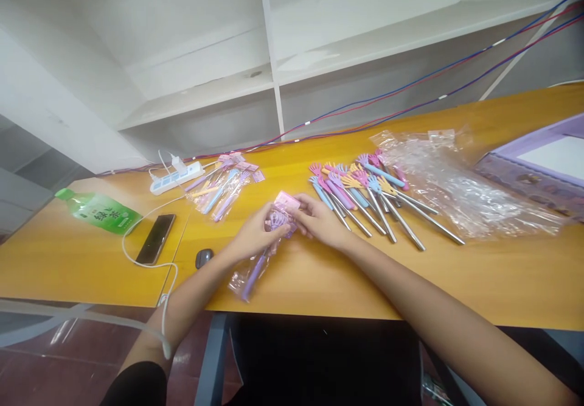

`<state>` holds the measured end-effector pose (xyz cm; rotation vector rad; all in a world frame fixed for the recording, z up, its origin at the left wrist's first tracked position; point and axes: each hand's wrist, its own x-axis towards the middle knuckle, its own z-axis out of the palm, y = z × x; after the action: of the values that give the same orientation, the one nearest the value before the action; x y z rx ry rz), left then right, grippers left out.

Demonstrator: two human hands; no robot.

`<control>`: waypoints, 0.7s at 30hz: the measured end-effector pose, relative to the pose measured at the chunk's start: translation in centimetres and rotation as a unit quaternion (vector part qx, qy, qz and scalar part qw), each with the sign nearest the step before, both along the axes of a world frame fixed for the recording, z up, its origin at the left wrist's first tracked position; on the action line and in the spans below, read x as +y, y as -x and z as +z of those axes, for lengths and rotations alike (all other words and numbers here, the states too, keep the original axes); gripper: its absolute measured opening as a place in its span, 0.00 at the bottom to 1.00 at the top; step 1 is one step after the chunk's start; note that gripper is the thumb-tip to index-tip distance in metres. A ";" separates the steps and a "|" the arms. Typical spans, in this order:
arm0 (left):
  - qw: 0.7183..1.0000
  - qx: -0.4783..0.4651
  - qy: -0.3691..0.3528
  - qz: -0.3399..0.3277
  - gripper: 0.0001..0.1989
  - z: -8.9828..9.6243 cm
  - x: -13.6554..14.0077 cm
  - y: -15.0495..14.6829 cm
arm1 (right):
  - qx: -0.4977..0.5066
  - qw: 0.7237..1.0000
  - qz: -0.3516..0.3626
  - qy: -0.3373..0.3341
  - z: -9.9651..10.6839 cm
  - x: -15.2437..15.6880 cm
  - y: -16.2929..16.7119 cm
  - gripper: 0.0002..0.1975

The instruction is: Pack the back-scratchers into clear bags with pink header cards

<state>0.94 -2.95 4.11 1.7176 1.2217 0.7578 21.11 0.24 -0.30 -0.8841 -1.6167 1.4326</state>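
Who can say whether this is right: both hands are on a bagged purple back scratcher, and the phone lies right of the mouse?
Not quite: the head view shows the phone left of the mouse. The left hand and right hand are indeed on a bagged purple back scratcher.

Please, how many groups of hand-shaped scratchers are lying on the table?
2: a bagged group near the power strip, and a loose group beside the clear bags.

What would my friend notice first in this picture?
Probably the pile of back scratchers, with pink, yellow, blue and purple hand-shaped ends, on the table right of centre. Next, the purple back scratcher in a clear bag, between the left hand and right hand. The green bottle at the left stands out too.
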 end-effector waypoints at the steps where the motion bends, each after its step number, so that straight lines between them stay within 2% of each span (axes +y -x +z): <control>1: 1.000 -0.019 -0.007 0.008 0.23 -0.7 0.0 -0.3 | -0.023 1.000 0.010 -0.003 0.0 0.0 -0.1 0.20; 3: 0.998 -0.060 0.001 0.030 0.22 -2.1 -0.2 -0.6 | -0.074 0.996 0.015 -0.043 -0.2 -0.1 -0.2 0.19; 6: 0.994 -0.090 0.036 0.058 0.22 -3.8 -0.8 -0.9 | -0.135 0.978 -0.025 -0.156 -0.9 0.1 -0.2 0.18; 8: 0.992 -0.093 0.042 0.073 0.21 -4.4 -1.1 -0.9 | -0.157 0.963 -0.054 -0.212 -1.3 0.3 -0.2 0.17; 11: 0.993 -0.080 0.019 0.084 0.18 -4.8 -1.3 -0.9 | -0.183 0.946 -0.062 -0.259 -1.4 0.6 -0.3 0.08; 13: 0.995 -0.065 -0.003 0.076 0.15 -4.8 -1.3 -0.8 | -0.190 0.940 -0.055 -0.277 -1.1 0.7 -0.5 0.05; 16: 0.996 -0.054 -0.020 0.064 0.14 -4.9 -1.2 -0.7 | -0.184 0.944 -0.036 -0.273 -0.8 0.5 -0.6 0.05; 21: 0.995 -0.081 0.011 0.055 0.16 -5.4 -1.1 -0.6 | -0.161 0.955 -0.017 -0.249 -1.3 0.3 -0.4 0.08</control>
<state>1.58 -4.05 -1.29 1.5495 1.2140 0.9282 21.52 0.55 -1.61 -0.8638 -2.0685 0.8148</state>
